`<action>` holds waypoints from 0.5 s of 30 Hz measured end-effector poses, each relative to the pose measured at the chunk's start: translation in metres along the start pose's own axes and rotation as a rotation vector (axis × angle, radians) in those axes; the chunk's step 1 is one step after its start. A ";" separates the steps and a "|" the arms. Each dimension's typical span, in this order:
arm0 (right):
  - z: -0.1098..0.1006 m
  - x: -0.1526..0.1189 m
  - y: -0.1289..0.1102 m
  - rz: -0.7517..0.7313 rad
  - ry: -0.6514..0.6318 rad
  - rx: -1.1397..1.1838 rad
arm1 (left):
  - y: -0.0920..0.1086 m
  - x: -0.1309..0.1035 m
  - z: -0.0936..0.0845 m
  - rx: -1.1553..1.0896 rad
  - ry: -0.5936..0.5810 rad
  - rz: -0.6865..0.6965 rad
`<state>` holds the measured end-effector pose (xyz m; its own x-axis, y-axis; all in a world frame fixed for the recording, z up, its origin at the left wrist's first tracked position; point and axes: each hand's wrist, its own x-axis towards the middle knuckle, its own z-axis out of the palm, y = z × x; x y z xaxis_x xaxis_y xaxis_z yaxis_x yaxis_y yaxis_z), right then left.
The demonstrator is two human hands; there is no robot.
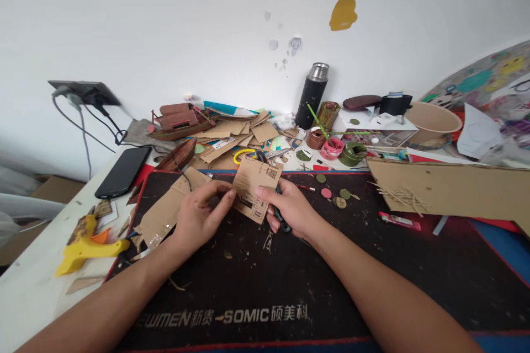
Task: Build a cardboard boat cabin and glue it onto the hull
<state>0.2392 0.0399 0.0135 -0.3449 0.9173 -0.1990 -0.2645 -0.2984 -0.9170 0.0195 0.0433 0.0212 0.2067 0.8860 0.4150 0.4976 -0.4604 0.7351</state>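
A small rectangular piece of cardboard [252, 179], printed with black marks and a square code, is held up above the dark desk mat [248, 276]. My right hand [292, 204] grips its right side, thumb pressed on the printed face. That same hand also has a tool with a dark handle [284, 223] under its fingers; the tool's other end is hidden behind the cardboard. At the left edge of the piece, the thumb and forefinger of my left hand [205, 209] are pinched together on it. A larger cardboard strip [165, 212] lies beneath my left hand.
A yellow glue gun [89, 245] and a phone [123, 172] lie on the left. Cardboard scraps [232, 132], yellow-handled scissors [244, 154], open paint pots [332, 149] and a black flask [313, 94] stand behind. Thin sticks [401, 197] rest on a cardboard sheet [459, 190] at right.
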 end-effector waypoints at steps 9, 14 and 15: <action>-0.007 0.003 -0.004 0.018 0.084 0.140 | -0.015 0.018 -0.011 -0.442 0.312 -0.251; -0.006 0.002 -0.005 0.013 0.073 0.122 | -0.007 0.016 -0.017 -0.334 0.203 -0.259; -0.006 0.002 -0.006 0.008 0.077 0.121 | -0.003 0.015 -0.018 -0.310 0.156 -0.251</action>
<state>0.2458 0.0449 0.0160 -0.2787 0.9310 -0.2359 -0.3703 -0.3308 -0.8680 0.0059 0.0571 0.0346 -0.0302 0.9648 0.2612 0.2347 -0.2472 0.9401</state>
